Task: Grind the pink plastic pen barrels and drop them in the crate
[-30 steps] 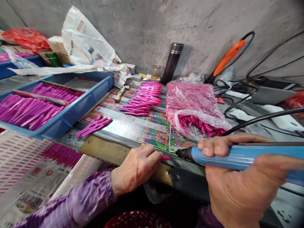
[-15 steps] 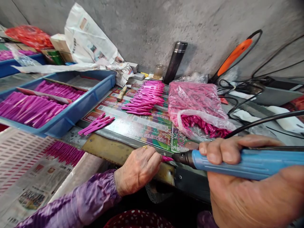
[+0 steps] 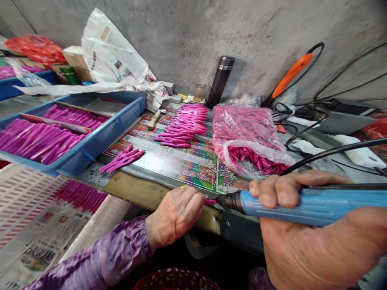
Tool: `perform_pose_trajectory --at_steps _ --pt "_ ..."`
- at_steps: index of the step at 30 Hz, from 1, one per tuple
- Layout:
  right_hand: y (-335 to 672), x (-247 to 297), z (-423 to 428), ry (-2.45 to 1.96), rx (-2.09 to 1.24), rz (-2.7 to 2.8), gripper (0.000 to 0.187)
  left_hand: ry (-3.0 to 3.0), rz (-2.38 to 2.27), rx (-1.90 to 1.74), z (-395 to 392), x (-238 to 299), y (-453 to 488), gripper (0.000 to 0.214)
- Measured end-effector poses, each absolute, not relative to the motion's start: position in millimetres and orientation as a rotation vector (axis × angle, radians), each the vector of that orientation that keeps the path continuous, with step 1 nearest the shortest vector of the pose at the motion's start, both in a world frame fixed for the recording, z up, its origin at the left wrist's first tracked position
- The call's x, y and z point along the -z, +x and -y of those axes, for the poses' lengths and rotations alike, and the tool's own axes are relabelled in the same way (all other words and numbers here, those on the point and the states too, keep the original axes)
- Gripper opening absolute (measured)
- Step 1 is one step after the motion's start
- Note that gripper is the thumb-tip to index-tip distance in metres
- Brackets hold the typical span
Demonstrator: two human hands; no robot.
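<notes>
My left hand [image 3: 175,215] is closed at the table's front edge. From its fingertips sticks the end of a slim magenta piece [image 3: 210,201]; the rest of it is hidden in the fingers. My right hand [image 3: 294,233] wraps around a blue electric screwdriver [image 3: 281,205], which lies nearly level, pointing left. Its black nose touches or almost touches the piece's end. Left of my hands a few slim magenta pieces [image 3: 122,159] lie together. A longer row of similar pieces [image 3: 184,125] lies farther back, beside an open plastic bag [image 3: 242,129] of darker pink parts.
A blue tray [image 3: 111,125] with magenta pieces stands left. Tiny silvery bits [image 3: 223,179] are scattered near the bag. Behind stand a black cylinder [image 3: 221,80] and an orange-handled tool [image 3: 292,76]. Cables [image 3: 302,159] run across the right side, and a wall [image 3: 187,36] closes the back.
The screwdriver has shifted slightly left with my right hand, and less of the magenta piece shows between its nose and my left fingers. The view has moved slightly.
</notes>
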State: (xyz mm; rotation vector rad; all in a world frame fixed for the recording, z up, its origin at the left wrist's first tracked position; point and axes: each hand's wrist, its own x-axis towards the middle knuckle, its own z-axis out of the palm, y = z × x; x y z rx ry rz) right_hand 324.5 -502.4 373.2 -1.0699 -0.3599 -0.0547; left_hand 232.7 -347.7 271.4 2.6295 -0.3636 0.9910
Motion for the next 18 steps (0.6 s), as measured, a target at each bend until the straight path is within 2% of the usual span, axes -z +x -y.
perform_pose_trajectory --at_steps 5,18 --pt "330.6 -370.0 506.9 -1.084 0.022 0.369 0.061 2.654 0.399 -1.105 347.1 -272.6 234.7 0.02" --pt "332.1 -369.3 508.7 -1.092 0.047 0.38 0.06 2.657 0.433 -1.087 346.0 -268.5 236.0 0.015"
